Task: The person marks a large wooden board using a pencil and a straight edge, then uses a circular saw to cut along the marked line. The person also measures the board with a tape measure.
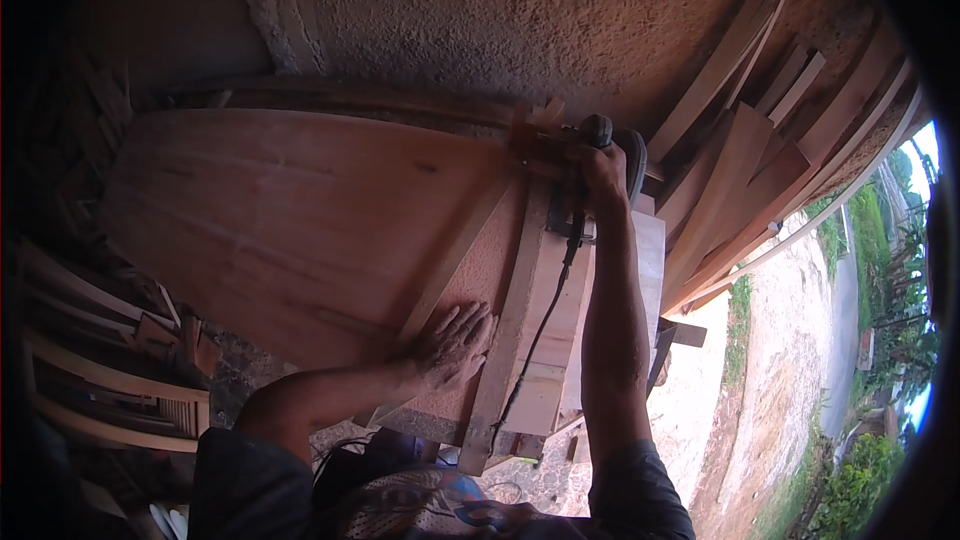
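Observation:
My right hand [603, 178] is closed round the handle of a dark corded power tool [566, 202]. The tool sits at the far right end of the work, and a rounded dark part shows on its right side; its exact kind is hard to make out. Its black cord [540, 325] runs back toward me over the boards. My left hand [455, 345] lies flat with fingers stretched out, pressing near a wooden strip [512, 320]. A second narrow strip [462, 258] slants across the large reddish wooden panel [300, 210] beneath.
Stacked planks [735, 180] lean at the right against a rough wall [470, 20]. Slatted wooden frames [120, 380] stand at the left, with more timber behind. Pale boards [550, 360] lie beside the strips. Bright ground [760, 360] and greenery [860, 480] lie outside at the right.

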`<state>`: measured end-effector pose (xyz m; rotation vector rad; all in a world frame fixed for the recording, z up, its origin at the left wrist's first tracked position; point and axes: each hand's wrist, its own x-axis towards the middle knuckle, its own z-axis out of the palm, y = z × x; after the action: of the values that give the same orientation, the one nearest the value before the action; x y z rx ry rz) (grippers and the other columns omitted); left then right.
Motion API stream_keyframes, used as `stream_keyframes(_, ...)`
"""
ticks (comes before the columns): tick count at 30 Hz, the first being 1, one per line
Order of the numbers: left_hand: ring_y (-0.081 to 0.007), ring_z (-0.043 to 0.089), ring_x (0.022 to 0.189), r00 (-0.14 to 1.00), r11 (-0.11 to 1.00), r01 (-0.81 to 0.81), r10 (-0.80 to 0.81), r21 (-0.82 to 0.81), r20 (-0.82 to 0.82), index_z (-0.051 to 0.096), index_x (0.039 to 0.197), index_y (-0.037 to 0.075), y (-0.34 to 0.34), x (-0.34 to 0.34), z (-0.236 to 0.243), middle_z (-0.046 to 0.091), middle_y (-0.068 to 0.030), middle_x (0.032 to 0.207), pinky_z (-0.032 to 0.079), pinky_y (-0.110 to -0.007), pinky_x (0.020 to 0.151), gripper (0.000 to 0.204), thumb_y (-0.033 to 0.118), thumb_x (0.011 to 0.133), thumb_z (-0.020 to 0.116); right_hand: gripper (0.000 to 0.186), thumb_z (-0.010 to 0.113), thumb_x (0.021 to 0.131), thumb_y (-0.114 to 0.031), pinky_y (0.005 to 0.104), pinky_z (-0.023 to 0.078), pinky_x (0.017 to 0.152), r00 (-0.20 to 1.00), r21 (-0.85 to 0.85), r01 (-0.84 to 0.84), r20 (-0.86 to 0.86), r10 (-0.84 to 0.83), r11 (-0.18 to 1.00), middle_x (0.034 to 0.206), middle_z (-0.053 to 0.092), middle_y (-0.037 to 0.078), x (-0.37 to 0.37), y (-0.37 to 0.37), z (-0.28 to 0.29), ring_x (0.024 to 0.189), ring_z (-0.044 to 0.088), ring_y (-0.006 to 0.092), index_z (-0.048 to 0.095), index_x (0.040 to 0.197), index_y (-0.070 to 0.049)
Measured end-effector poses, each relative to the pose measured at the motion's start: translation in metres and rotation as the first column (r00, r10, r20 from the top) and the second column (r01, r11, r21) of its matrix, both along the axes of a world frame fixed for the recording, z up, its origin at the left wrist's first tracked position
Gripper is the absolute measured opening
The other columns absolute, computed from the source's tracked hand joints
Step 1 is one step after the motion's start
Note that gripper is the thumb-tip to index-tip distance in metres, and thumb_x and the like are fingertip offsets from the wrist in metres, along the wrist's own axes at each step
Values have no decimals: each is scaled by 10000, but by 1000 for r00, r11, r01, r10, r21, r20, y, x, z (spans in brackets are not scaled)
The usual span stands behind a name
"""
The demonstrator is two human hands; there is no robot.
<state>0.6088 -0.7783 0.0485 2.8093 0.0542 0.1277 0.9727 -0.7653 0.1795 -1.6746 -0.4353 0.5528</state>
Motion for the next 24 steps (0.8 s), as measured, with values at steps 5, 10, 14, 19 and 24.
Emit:
stream_keyframes(5,-365,242,1514,1000,999,-8,7,-35,-26,317,1518,-58,0,1,-3,288,-256,1601,155,-504,1240,708,339,976,543,297,726,772,-142,365,516,584,1000,10,18,17,-18,1000,828,671,87,14,10,0,684,635,189,697,1027,7)
stream_keyframes(10,-362,225,1521,999,998,-19,17,-67,-31,296,1526,-56,-1,0,-12,263,-248,1614,139,-512,1243,712,338,985,536,287,726,768,-149,370,497,504,1000,-11,9,1,-9,1000,764,652,71,31,22,2,603,612,189,704,1007,9)
stream_keyframes(14,-356,220,1524,997,997,-35,30,-73,-65,287,1532,-46,-1,1,-10,265,-236,1617,136,-519,1242,713,336,985,536,290,723,763,-157,367,491,489,1000,-14,-1,-10,0,1000,738,641,65,36,27,8,595,609,188,708,1000,8)
stream_keyframes(19,-344,216,1527,999,996,-39,36,-76,-40,290,1537,-30,-4,1,-13,268,-224,1619,145,-519,1239,713,337,979,539,316,720,757,-172,353,527,614,995,-29,35,100,-32,999,799,678,84,35,28,6,691,646,192,701,1008,19)
stream_keyframes(24,-346,244,1519,999,998,-45,44,-47,-27,314,1526,-38,0,-3,-11,300,-235,1603,168,-517,1234,701,337,977,535,344,720,777,-191,319,531,779,965,130,50,248,-82,990,917,719,100,-8,15,12,820,674,196,687,1048,19)
